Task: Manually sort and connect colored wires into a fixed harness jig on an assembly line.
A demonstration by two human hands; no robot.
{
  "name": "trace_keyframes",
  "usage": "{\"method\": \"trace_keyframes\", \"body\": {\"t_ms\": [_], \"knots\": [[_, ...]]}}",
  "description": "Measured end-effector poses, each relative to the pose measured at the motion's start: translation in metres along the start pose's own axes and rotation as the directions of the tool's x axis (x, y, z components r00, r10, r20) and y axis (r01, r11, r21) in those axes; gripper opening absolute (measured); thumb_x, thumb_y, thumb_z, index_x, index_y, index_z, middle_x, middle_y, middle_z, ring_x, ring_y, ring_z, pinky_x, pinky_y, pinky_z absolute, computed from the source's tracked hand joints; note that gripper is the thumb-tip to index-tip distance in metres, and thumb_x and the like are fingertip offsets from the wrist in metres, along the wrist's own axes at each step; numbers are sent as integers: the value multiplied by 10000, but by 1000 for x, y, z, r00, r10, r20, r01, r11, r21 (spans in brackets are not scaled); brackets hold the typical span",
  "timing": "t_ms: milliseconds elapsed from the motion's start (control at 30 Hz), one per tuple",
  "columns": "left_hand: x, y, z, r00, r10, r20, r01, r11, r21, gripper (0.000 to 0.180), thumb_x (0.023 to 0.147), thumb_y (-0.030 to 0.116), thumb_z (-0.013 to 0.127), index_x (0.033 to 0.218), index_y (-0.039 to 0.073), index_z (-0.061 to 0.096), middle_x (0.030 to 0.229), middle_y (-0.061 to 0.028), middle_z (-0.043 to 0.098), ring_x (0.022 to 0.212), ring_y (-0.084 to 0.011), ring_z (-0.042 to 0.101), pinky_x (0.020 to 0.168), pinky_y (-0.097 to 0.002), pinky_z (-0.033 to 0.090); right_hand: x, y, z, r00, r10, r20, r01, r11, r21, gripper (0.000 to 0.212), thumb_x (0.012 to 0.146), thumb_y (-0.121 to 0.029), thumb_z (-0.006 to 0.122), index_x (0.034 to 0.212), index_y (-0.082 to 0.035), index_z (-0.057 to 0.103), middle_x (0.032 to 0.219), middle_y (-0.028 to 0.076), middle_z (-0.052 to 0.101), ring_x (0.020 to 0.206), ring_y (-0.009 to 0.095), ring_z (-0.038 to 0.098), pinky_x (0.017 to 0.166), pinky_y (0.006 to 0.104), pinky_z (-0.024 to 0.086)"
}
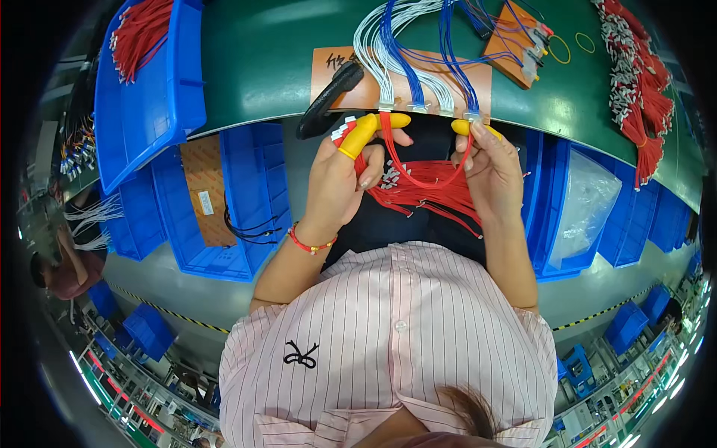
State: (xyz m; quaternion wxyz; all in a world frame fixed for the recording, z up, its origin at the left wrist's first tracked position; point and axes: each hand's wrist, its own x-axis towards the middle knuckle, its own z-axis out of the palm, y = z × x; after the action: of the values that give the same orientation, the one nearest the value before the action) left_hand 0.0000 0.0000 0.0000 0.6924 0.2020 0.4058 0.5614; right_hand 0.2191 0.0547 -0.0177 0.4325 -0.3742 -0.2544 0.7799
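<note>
Our left hand (347, 168) grips red cables (361, 162), right hand (493, 160) pinches the red loop (388, 140) at one o'clock; we seem to plug it, needing straight pressure next.

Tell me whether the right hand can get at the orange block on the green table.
Probably yes, once freed: the right hand is busy with a red wire. The orange block lies just beyond it, nothing solid visibly between, though blue wires lie close by.
</note>
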Motion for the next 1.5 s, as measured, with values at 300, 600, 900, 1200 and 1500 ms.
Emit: {"method": "trace_keyframes", "body": {"t_ms": [300, 600, 900, 1200, 1500], "knots": [[20, 5, 6, 996, -19, 85, 10, 994, 110, 354, 1041, 196, 368, 1191, -74, 541, 843, -94, 617, 480, -22, 323, 450, -184, 252, -9, 25, -9, 949, -122, 292, 316, 326, -891, 113, 854, -88, 668, 916, 5, 648, 902, 95, 603, 859, 248, 579, 826, 374, 445], [19, -8, 9, 997, 70, -27, -66, 991, 116, 347, 1025, 259, 470, 1062, -40, 641, 729, -34, 593, 577, -45, 439, 565, -199, 361, -5, 28, -11, 901, -111, 419, 433, 159, -887, 134, 778, -75, 716, 850, -15, 621, 915, 111, 562, 930, 306, 543, 820, 392, 422], [-18, -13, 6, 918, -273, 287, 346, 906, -244, 346, 1047, 291, 397, 871, 24, 527, 554, 50, 326, 454, -60, 279, 432, -236, 243, -7, 24, -17, 967, -44, 251, 221, 636, -740, 142, 829, -43, 700, 938, -7, 618, 923, 52, 634, 895, 188, 610, 829, 340, 476], [-24, -18, 18, 969, -221, 108, 233, 966, -113, 370, 993, 159, 525, 1308, -29, 475, 644, 72, 381, 499, 0, 272, 436, -191, 197, -10, -10, 5, 961, 193, 196, -95, 902, -422, 126, 956, -113, 589, 1045, -23, 584, 812, 33, 622, 645, 43, 495, 547, 179, 366], [-12, -22, 17, 992, -50, 113, 36, 992, 119, 328, 955, 169, 620, 1229, -8, 592, 803, -48, 628, 536, -1, 361, 465, -168, 263, -10, -12, 22, 893, 383, 236, -338, 917, -211, 193, 975, -146, 563, 1116, -14, 547, 720, -22, 504, 553, 10, 372, 446, 171, 245]]}}
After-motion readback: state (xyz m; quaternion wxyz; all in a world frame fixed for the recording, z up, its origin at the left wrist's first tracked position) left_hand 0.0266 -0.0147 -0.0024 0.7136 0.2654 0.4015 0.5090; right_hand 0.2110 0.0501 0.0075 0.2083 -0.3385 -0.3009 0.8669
